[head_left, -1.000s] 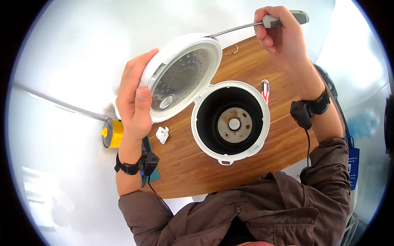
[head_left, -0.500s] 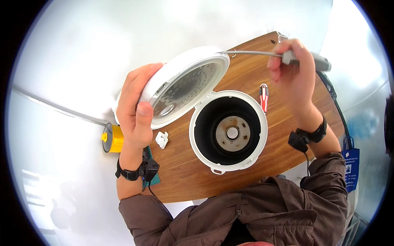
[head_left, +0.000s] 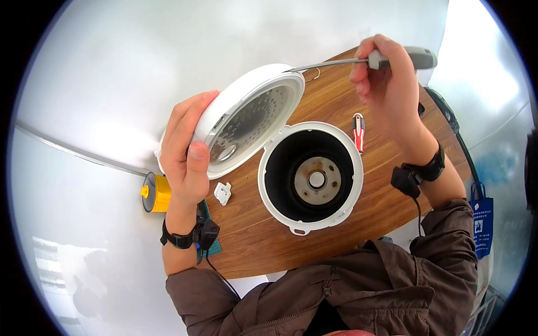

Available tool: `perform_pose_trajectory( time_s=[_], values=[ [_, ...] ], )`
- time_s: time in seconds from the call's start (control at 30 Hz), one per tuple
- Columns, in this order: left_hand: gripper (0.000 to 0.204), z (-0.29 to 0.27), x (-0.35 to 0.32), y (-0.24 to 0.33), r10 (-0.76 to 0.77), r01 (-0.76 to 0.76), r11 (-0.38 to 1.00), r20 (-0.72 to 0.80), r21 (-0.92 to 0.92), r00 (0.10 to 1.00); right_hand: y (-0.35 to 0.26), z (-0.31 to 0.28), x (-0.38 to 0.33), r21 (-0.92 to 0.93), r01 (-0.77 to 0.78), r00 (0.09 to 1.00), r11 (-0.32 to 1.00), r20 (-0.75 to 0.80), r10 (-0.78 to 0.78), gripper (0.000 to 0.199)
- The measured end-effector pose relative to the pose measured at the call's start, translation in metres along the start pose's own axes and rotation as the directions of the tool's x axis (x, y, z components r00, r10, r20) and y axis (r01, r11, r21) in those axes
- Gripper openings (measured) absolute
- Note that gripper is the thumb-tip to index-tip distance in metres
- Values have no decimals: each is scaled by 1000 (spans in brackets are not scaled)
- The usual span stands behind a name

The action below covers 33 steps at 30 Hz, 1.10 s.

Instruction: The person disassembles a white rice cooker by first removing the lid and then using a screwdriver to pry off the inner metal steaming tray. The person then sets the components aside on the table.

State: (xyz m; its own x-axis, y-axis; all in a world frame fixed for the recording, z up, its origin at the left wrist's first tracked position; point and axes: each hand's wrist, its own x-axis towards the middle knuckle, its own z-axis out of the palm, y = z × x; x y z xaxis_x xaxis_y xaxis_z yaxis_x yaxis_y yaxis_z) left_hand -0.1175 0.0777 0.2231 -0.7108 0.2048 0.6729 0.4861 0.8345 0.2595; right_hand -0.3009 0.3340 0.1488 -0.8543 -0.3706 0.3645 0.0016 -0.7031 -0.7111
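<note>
A white rice cooker body (head_left: 311, 229) stands on the table, its black inside showing a stained metal heating plate (head_left: 317, 180) at the bottom. Its hinged lid (head_left: 224, 112) is tilted up to the left, with a perforated metal inner face. My left hand (head_left: 188, 143) grips the lid's outer rim, thumb at the front edge and fingers over the outer side. In my right hand (head_left: 386, 84) is a screwdriver (head_left: 417, 57) with a grey handle and a long metal shaft. Its tip touches the lid's far edge.
A second screwdriver (head_left: 358, 133), red and black, lies right of the cooker. To the left are a small white plastic part (head_left: 222, 194), a green mat (head_left: 213, 246) and a yellow container (head_left: 161, 191). A blue bag (head_left: 482, 227) hangs beyond the wooden table's (head_left: 246, 255) right edge.
My right hand has shifted left and slightly away from me, and the screwdriver tip has slid left along the lid's edge. My left hand keeps its hold on the lid.
</note>
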Motion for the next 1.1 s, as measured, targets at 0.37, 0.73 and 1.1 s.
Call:
perform_pose_trajectory(
  time_s=[0.37, 0.73, 1.1],
  values=[
    [55, 7, -2, 0, 53, -52, 998, 6, -45, 999, 21, 5, 3, 109, 254, 967, 961, -26, -253, 36],
    [63, 1, -1, 5, -74, 73, 997, 26, 36, 997, 9, -6, 35, 139, 52, 963, 989, 256, -87, 33],
    [55, 5, 14, 9, -2, 7, 998, 86, -57, 996, -25, 0, 56, 93, -199, 974, 976, 126, 186, 31]
  ],
)
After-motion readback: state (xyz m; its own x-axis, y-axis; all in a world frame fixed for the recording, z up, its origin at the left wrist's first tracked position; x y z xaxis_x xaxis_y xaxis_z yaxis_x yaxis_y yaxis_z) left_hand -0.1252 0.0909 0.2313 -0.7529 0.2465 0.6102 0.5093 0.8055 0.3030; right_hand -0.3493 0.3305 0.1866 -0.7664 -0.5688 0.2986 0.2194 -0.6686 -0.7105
